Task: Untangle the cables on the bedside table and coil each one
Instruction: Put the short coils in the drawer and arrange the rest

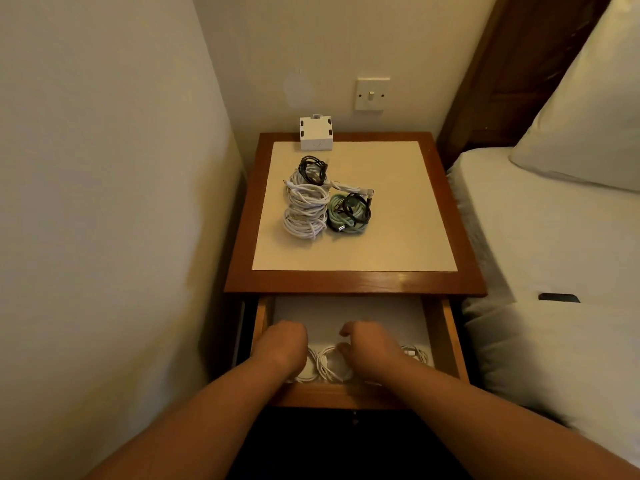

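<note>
White cables (329, 363): found in opened drawer (450, 341), at 6 o'clock from coiled bundles (322, 202) on worktop (381, 282). Located at 9 o'clock of right hand (372, 346), grip parted, nothing held; left hand (282, 342) grip cannot be told.

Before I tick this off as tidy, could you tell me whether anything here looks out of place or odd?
Nothing looks spilled or damaged. On the bedside table, the coiled cables are heaped against each other, one white end trailing loose. The drawer is open, with more white cables loose inside.
</note>
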